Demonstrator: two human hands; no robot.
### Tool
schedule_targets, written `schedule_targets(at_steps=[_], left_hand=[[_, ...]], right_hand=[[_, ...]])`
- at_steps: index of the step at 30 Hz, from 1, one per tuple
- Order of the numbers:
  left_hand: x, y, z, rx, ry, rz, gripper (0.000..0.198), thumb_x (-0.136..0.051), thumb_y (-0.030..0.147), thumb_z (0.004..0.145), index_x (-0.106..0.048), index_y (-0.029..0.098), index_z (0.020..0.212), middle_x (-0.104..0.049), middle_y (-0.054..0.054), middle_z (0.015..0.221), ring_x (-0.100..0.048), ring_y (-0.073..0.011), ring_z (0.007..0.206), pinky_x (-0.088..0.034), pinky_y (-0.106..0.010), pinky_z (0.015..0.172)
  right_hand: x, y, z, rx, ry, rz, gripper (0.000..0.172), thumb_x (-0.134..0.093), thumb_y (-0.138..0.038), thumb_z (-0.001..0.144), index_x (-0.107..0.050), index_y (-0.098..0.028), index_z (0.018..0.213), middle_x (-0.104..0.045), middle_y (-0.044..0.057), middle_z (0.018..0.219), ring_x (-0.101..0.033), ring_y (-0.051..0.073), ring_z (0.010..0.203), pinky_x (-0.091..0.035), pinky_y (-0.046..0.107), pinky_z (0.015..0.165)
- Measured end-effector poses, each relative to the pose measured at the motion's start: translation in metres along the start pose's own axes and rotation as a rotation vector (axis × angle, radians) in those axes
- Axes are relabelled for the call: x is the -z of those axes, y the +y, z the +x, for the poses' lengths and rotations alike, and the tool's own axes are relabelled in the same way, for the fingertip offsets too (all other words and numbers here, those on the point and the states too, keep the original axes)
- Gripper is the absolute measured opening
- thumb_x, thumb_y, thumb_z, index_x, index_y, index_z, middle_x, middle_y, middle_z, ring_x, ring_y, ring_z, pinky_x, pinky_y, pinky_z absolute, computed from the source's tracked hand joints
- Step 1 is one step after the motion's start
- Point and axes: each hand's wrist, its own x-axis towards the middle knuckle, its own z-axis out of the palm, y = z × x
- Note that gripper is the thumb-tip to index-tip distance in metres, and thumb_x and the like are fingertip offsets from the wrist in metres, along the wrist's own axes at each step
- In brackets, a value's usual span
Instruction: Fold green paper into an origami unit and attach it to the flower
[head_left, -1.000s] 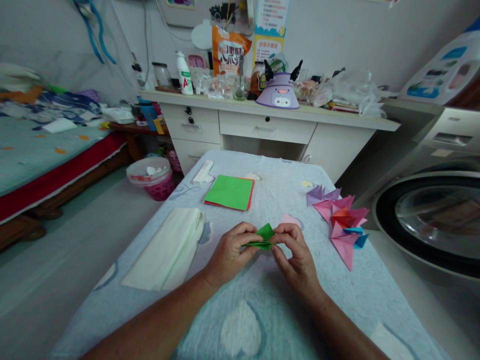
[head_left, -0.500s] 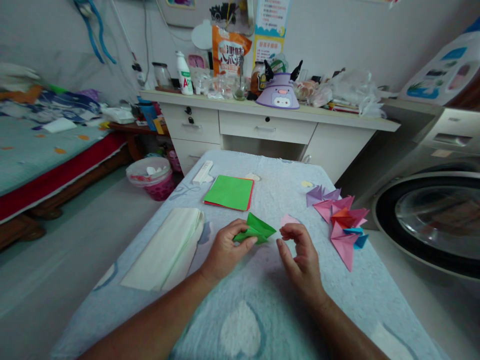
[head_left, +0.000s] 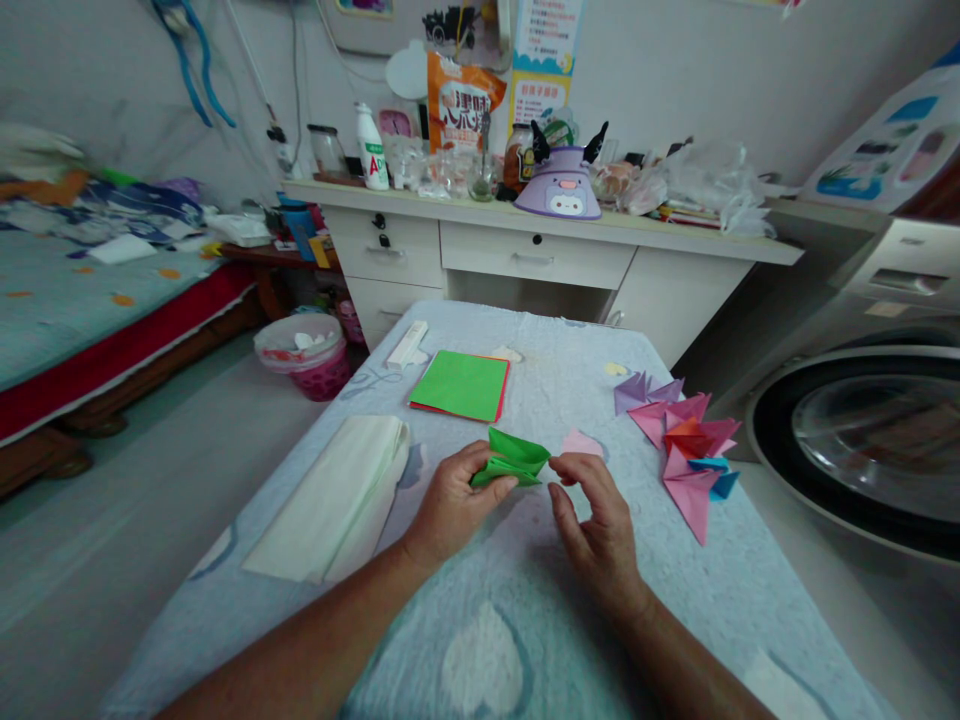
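Observation:
A partly folded green origami paper (head_left: 517,457) is held over the middle of the table. My left hand (head_left: 459,500) pinches its left end between thumb and fingers, and its upper layers stand apart. My right hand (head_left: 596,510) is at the paper's right tip, thumb and index finger apart; the index fingertip is at or just touching that tip. Beyond them lies a stack of square paper (head_left: 459,385), green on top with red showing beneath. Folded paper pieces (head_left: 686,440) in purple, pink, orange and blue lie at the table's right edge.
A folded whitish sheet (head_left: 334,500) lies left of my hands, and a narrow white box (head_left: 407,345) stands near the far left edge. The table wears a pale blue cloth (head_left: 480,620). Past it are a white desk (head_left: 525,235), a washing machine (head_left: 862,400) and a pink bin (head_left: 319,375).
My right hand has moved slightly left, its index finger reaching the paper's right tip. The upper green flap has tipped lower. My left hand keeps its grip.

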Motion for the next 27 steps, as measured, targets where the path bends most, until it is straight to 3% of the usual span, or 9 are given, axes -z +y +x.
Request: schedule_targets(at_steps=[5,11,27], left_hand=[[0.0006,0.0008,-0.0007,-0.117,-0.011,0.031,0.014,-0.066,0.015,0.083,-0.071,0.02,0.095,-0.067,-0.004,0.094,-0.064,-0.0167,0.091,-0.049,-0.029,0.082],[0.0015,0.004,-0.0013,-0.212,-0.025,0.132,0.018,-0.068,0.009,0.08,-0.071,0.021,0.092,-0.065,-0.001,0.088,-0.063,-0.0137,0.084,-0.05,-0.024,0.075],[0.0042,0.0047,-0.0034,-0.243,-0.057,0.201,0.019,-0.065,0.003,0.078,-0.069,0.019,0.088,-0.064,-0.002,0.085,-0.064,-0.0134,0.083,-0.049,-0.022,0.073]], right_hand=[[0.0003,-0.0015,-0.0004,0.006,-0.011,0.014,0.03,-0.05,-0.014,0.091,-0.057,-0.025,0.118,-0.057,0.008,0.104,-0.058,0.022,0.097,-0.05,0.039,0.081],[0.0006,-0.0021,-0.0009,0.026,-0.04,0.031,0.034,-0.05,-0.012,0.09,-0.058,-0.026,0.121,-0.057,0.009,0.107,-0.057,0.023,0.102,-0.05,0.04,0.083],[0.0001,-0.0031,0.0003,0.089,-0.108,0.092,0.049,-0.049,-0.007,0.09,-0.054,-0.032,0.132,-0.051,0.006,0.106,-0.054,0.02,0.098,-0.05,0.039,0.08]])
